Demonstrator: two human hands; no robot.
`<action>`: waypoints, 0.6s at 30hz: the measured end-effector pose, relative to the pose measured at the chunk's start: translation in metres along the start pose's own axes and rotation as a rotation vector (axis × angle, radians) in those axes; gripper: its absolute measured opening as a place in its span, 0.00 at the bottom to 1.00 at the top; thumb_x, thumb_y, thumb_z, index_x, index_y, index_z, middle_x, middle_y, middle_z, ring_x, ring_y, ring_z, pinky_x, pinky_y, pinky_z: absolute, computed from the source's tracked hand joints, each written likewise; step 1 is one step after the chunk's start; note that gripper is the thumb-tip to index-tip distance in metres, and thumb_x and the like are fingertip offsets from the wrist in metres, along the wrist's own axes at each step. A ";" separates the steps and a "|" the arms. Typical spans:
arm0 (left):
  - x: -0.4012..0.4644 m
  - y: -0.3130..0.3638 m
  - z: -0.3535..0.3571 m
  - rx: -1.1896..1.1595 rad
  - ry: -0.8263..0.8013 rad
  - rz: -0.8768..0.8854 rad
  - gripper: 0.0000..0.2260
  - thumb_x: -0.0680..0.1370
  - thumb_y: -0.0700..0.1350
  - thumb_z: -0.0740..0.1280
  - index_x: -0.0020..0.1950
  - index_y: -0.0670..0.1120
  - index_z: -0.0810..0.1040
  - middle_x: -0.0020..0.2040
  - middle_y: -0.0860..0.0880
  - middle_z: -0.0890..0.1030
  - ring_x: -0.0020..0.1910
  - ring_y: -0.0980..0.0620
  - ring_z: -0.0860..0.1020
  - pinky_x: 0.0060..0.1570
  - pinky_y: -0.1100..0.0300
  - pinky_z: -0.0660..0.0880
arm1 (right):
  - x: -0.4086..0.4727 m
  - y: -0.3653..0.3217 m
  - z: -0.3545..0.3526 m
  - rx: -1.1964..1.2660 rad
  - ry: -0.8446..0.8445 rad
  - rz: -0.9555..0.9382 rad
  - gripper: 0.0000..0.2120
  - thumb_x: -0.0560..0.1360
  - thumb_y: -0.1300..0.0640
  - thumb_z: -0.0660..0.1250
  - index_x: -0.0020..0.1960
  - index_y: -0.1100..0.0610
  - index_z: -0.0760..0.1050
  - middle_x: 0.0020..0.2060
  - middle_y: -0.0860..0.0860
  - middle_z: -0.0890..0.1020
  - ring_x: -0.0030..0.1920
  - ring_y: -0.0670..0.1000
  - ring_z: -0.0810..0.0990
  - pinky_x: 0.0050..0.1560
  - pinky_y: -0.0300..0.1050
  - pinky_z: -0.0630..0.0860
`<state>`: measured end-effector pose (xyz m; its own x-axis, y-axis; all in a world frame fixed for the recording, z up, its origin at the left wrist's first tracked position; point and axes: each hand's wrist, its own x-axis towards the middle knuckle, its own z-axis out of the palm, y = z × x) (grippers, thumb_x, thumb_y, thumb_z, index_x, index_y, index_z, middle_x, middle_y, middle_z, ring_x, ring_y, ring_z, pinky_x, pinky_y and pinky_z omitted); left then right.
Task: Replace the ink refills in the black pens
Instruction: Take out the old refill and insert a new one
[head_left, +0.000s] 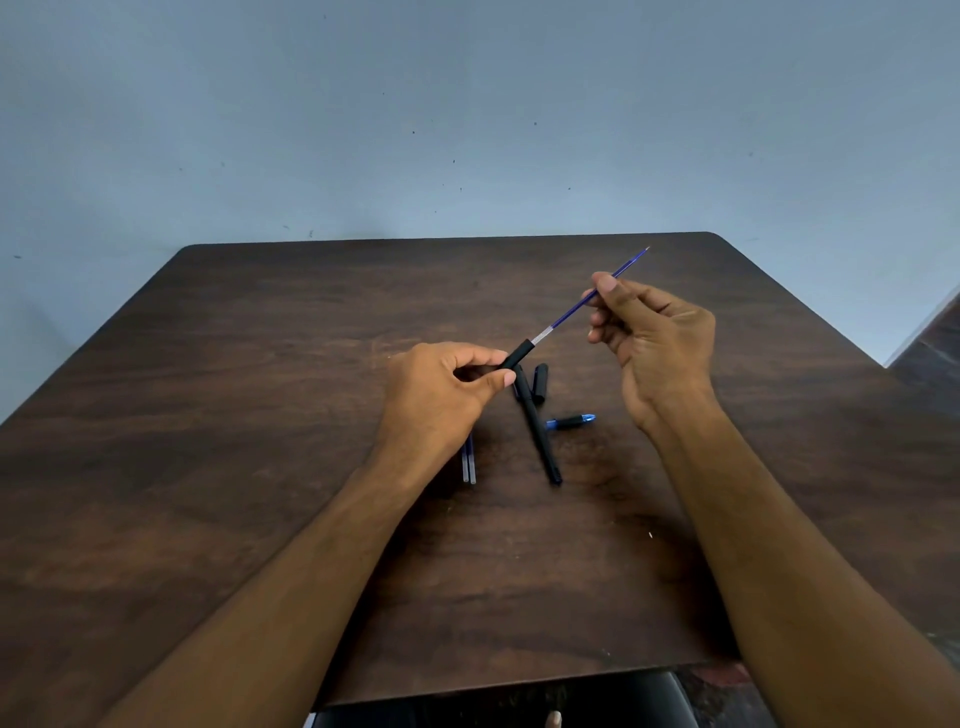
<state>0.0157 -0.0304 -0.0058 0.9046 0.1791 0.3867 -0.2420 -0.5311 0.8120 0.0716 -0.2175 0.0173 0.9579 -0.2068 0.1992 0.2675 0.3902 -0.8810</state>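
Nearest the camera, two bare forearms are stretched out over a dark wooden table (208, 415). Just past the left wrist, two clear refills (469, 464) are seen lying side by side, partly hidden under the hand. A whole black pen (537, 426) is laid flat at the middle — a black cap (540, 382) beside its far end, a small blue-tipped piece (570, 421) to its right. Above them, a black pen barrel (515, 354) is gripped between thumb and curled fingers of the left hand (441, 387). A blue refill (587, 301) is seen sticking out of that barrel — it is pinched at its upper part by the right hand (654, 340), tip aimed up and away. Beyond the table edge, a pale blue wall (467, 104) is seen.
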 end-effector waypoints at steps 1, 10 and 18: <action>0.000 0.000 0.000 0.002 -0.001 -0.002 0.10 0.70 0.46 0.78 0.50 0.53 0.86 0.36 0.68 0.79 0.42 0.73 0.78 0.40 0.80 0.70 | 0.000 -0.001 -0.001 0.015 0.019 -0.005 0.06 0.75 0.66 0.73 0.46 0.70 0.82 0.37 0.59 0.83 0.31 0.51 0.76 0.33 0.43 0.75; 0.001 -0.004 0.002 0.035 0.019 0.003 0.10 0.71 0.48 0.77 0.52 0.55 0.85 0.42 0.62 0.83 0.42 0.67 0.80 0.42 0.75 0.75 | -0.005 -0.014 -0.004 -0.219 0.016 0.078 0.06 0.75 0.62 0.74 0.46 0.65 0.84 0.33 0.56 0.82 0.30 0.49 0.76 0.32 0.43 0.75; -0.001 -0.005 0.004 0.027 -0.004 0.016 0.10 0.71 0.49 0.77 0.52 0.55 0.85 0.41 0.62 0.83 0.42 0.67 0.80 0.40 0.75 0.74 | -0.022 -0.023 -0.041 -0.843 -0.076 0.188 0.05 0.73 0.62 0.76 0.41 0.63 0.86 0.22 0.50 0.79 0.20 0.43 0.74 0.23 0.37 0.73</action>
<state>0.0174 -0.0316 -0.0117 0.9021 0.1666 0.3980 -0.2472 -0.5565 0.7932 0.0405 -0.2589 0.0151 0.9908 -0.1334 0.0204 -0.0336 -0.3900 -0.9202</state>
